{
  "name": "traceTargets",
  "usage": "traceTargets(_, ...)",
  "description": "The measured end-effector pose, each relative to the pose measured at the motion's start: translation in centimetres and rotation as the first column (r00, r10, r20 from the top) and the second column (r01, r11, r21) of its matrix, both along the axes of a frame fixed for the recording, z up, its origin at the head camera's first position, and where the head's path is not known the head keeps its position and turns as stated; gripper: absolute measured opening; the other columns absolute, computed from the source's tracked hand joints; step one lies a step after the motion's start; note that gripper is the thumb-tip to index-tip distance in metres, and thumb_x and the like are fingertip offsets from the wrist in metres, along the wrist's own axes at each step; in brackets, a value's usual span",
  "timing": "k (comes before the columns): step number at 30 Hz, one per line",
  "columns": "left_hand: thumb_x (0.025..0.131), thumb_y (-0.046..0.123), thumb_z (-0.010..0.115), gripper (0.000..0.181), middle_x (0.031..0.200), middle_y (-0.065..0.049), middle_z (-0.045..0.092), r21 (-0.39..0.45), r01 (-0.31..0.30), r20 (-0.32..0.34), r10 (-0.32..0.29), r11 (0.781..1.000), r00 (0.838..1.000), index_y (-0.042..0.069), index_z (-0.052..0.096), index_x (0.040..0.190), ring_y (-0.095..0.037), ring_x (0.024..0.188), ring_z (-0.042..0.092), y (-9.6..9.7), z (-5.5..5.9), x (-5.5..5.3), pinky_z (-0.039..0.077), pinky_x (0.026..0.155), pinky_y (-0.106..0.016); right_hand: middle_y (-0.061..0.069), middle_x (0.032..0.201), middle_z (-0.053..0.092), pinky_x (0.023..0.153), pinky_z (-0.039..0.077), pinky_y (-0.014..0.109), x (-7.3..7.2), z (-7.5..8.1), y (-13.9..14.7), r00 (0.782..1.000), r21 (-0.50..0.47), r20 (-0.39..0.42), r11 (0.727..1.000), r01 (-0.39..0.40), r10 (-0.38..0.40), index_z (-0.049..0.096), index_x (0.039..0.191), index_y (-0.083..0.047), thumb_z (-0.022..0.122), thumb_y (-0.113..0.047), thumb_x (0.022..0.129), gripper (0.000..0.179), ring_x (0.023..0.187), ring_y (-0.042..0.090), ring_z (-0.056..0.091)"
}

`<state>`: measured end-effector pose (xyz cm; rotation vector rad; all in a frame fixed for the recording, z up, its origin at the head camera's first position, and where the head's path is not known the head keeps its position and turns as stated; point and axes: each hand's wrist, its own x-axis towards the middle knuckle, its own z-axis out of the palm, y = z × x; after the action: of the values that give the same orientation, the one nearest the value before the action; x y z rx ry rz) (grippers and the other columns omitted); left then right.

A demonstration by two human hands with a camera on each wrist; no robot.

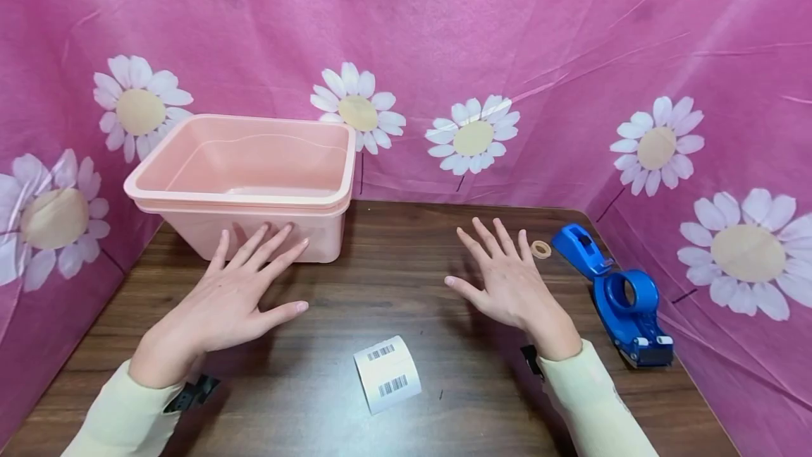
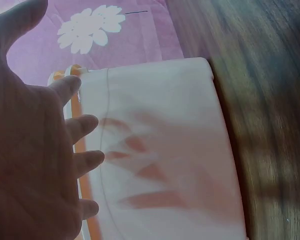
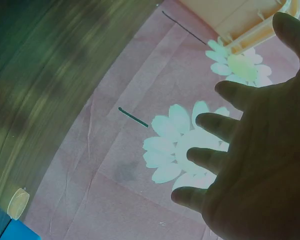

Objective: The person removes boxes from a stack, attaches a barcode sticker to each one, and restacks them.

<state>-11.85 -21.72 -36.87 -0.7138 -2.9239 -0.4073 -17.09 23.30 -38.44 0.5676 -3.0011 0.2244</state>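
Palm down and fingers spread, my left hand (image 1: 235, 302) hovers in front of the pink plastic bin (image 1: 247, 231). In the left wrist view, the bin's side wall (image 2: 165, 115) carries the shadow of those fingers. My right hand (image 1: 507, 281) is likewise spread above the right half of the table, holding nothing. A roll of white barcode labels (image 1: 388, 374) lies on its side between my forearms, near the front. Beyond the right hand's little finger is a small tan tape roll (image 1: 540, 250). To its right stand two blue tape dispensers, a small one (image 1: 580, 249) and a larger one (image 1: 631, 319).
The bin looks like stacked tubs, with two rims showing. A brown wood-grain table (image 1: 406, 288) carries everything. Pink fabric with daisies (image 1: 406, 20) hangs behind it and along both sides. A black strap (image 1: 192, 393) circles my left wrist.
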Motion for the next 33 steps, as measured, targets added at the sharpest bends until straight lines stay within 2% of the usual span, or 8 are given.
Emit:
traceTargets(9,0.103,0.067,0.069,0.089,0.188,-0.009,0.026,0.024,-0.014,-0.016,0.015,1.000,1.000,0.032,0.034,0.177,-0.048,0.173,0.021,-0.9,0.3,0.2,-0.005,0.139,-0.076,0.011,0.188,0.025,0.135,0.006,0.083,-0.2,0.0,-0.6,0.999,-0.007,-0.002,0.999,-0.035,0.035,0.035,0.177,-0.025,0.062,-0.074,0.102,0.094,0.175,0.048,0.013)
traceTargets(13,0.101,0.059,0.076,0.087,0.181,-0.014,0.041,0.062,-0.028,-0.124,0.036,0.998,0.992,0.027,0.042,0.174,-0.049,0.167,0.035,-2.4,0.5,-0.1,0.014,0.138,-0.075,0.011,0.187,0.027,0.136,0.010,0.082,-0.4,0.6,-1.0,0.996,-0.014,0.004,0.996,-0.091,0.091,0.034,0.177,-0.025,0.067,-0.074,0.100,0.097,0.174,0.048,0.018)
traceTargets(16,0.095,0.043,0.087,0.078,0.164,-0.013,0.062,0.142,-0.034,-0.273,0.072,0.989,0.959,0.021,0.058,0.164,-0.044,0.148,0.057,-4.0,0.7,-0.5,0.044,0.121,-0.069,0.013,0.185,0.032,0.136,0.016,0.080,-0.8,1.4,-1.5,0.991,-0.049,0.004,0.990,-0.136,0.136,0.035,0.177,-0.023,0.071,-0.069,0.100,0.097,0.172,0.047,0.024)
traceTargets(19,0.088,0.022,0.090,0.061,0.137,-0.012,0.077,0.272,-0.035,-0.404,0.147,0.962,0.903,0.014,0.074,0.146,-0.028,0.123,0.070,-5.7,0.8,-0.9,0.055,0.101,-0.045,0.015,0.180,0.040,0.134,0.028,0.077,-1.5,2.1,-2.6,0.985,-0.129,0.013,0.977,-0.169,0.172,0.037,0.176,-0.020,0.074,-0.061,0.102,0.093,0.167,0.046,0.034)
traceTargets(22,0.088,0.006,0.086,0.041,0.115,-0.006,0.082,0.455,-0.053,-0.445,0.279,0.889,0.851,0.006,0.082,0.128,0.000,0.107,0.068,-7.5,0.9,-1.2,0.049,0.095,-0.017,0.015,0.172,0.050,0.130,0.040,0.070,-2.4,2.6,-4.4,0.978,-0.251,0.058,0.951,-0.182,0.202,0.043,0.173,-0.016,0.076,-0.053,0.104,0.084,0.161,0.042,0.046)
traceTargets(25,0.090,-0.001,0.083,0.028,0.103,0.022,0.079,0.642,-0.090,-0.414,0.443,0.761,0.795,-0.001,0.084,0.118,0.021,0.096,0.059,-9.4,1.1,-1.8,0.038,0.087,-0.002,0.014,0.160,0.064,0.122,0.053,0.062,-3.3,3.2,-6.6,0.970,-0.388,0.106,0.907,-0.162,0.218,0.054,0.165,-0.012,0.078,-0.044,0.105,0.072,0.147,0.037,0.062)
traceTargets(28,0.094,0.002,0.082,0.024,0.099,0.047,0.066,0.766,-0.159,-0.328,0.592,0.623,0.736,-0.003,0.084,0.118,0.024,0.086,0.058,-11.0,1.3,-2.6,0.041,0.079,-0.003,0.011,0.143,0.075,0.112,0.061,0.055,-4.3,3.8,-8.6,0.965,-0.509,0.148,0.853,-0.115,0.218,0.065,0.155,-0.010,0.080,-0.037,0.104,0.060,0.129,0.032,0.075)
traceTargets(33,0.098,0.011,0.081,0.032,0.099,0.039,0.070,0.878,-0.246,-0.142,0.715,0.410,0.685,0.003,0.082,0.129,0.018,0.090,0.066,-13.0,1.2,-3.8,0.050,0.082,-0.003,0.009,0.122,0.083,0.102,0.065,0.043,-5.9,5.0,-11.3,0.956,-0.638,0.191,0.769,-0.052,0.223,0.074,0.141,-0.009,0.081,-0.028,0.103,0.043,0.109,0.023,0.078)
